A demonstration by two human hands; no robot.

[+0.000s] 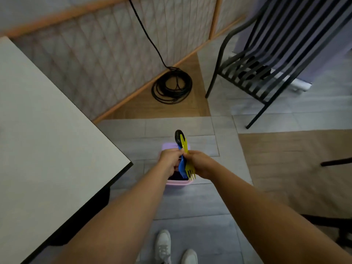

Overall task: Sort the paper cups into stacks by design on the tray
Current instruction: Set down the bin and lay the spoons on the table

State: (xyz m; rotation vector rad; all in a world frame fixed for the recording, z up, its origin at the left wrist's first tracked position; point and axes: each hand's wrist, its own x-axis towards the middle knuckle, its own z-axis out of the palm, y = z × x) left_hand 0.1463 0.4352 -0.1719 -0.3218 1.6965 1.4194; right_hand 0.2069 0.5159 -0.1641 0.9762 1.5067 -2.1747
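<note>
With no cups or tray in view, we judged sorting unstarted; left hand [170, 161] and right hand [198, 164] both gripped plastic cutlery [183, 144] above a lilac box [176, 183].

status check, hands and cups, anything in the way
Left hand grips blue plastic fork, right hand grips yellow plastic fork, black plastic spoon bunched with them, above lilac plastic box. No paper cups or tray in view. Nothing blocking the hands.
</note>
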